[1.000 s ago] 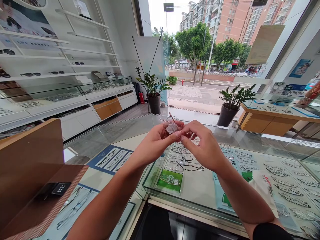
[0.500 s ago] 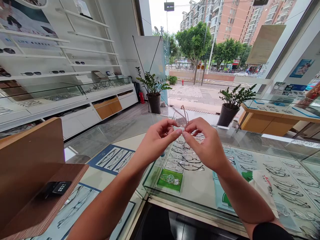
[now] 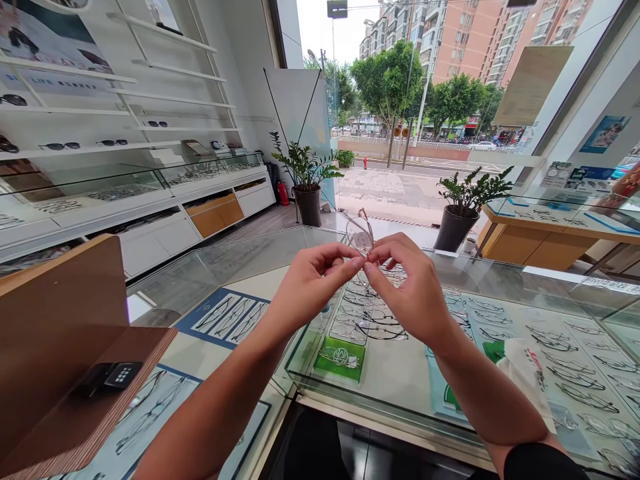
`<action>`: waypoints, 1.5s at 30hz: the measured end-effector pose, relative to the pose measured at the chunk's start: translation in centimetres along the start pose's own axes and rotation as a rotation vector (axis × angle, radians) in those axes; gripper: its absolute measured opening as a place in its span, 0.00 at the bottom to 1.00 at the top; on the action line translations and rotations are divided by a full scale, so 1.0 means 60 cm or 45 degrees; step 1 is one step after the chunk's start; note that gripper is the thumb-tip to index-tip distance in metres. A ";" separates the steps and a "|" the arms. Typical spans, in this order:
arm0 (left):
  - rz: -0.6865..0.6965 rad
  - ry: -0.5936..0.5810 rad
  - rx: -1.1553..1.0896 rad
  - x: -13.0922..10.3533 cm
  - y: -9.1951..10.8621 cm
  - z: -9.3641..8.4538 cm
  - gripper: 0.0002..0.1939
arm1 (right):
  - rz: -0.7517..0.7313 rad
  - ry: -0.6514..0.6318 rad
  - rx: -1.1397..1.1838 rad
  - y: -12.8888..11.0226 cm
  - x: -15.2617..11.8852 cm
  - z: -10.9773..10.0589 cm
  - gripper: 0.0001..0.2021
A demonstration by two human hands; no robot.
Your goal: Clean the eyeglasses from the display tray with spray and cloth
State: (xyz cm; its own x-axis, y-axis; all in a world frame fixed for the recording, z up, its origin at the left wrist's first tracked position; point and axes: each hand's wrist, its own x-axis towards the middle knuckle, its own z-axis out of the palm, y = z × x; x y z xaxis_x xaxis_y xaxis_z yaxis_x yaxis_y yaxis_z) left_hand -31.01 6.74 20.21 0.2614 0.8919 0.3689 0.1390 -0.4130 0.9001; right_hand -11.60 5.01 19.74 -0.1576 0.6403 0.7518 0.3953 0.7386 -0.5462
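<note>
A pair of thin-rimmed eyeglasses (image 3: 361, 239) is held up on edge above the glass display case (image 3: 400, 393). Its clear lens and pinkish temple rise above my fingertips. My left hand (image 3: 323, 270) pinches the lower part of the frame between thumb and forefinger. From the other side my right hand (image 3: 405, 280) grips it the same way, and the fingertips of both hands nearly meet. The lower part of the glasses is hidden behind my fingers. Beneath my hands, rows of eyeglass frames (image 3: 383, 327) lie inside the case.
A green card (image 3: 340, 360) lies in the case's front. On the left stands a brown wooden stand (image 3: 60, 347) with a small black keypad lock (image 3: 117, 377). A white cloth bag (image 3: 525, 373) sits on the right. Two potted plants (image 3: 309, 207) stand beyond the counter.
The glasses have tilted slightly, with the lens now more upright. My left fingertips have closed in toward the right hand at the lower rim. The arms stay almost in place.
</note>
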 end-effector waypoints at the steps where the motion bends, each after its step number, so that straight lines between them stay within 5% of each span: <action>1: -0.002 0.005 0.000 0.000 0.000 0.000 0.16 | 0.000 0.000 -0.007 0.000 0.000 0.000 0.03; 20: 0.028 0.078 0.045 0.005 -0.001 0.001 0.16 | -0.004 -0.088 -0.028 -0.001 -0.004 0.000 0.12; 45: 0.062 0.124 0.084 0.000 0.001 0.005 0.12 | 0.105 0.005 0.091 0.007 -0.002 0.003 0.05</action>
State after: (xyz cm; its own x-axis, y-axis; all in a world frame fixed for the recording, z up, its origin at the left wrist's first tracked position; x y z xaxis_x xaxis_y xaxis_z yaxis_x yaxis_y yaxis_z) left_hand -30.73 6.66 20.19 0.1756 0.8828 0.4358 0.1916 -0.4648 0.8644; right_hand -11.58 5.26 19.35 -0.1241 0.6987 0.7046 0.3409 0.6969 -0.6310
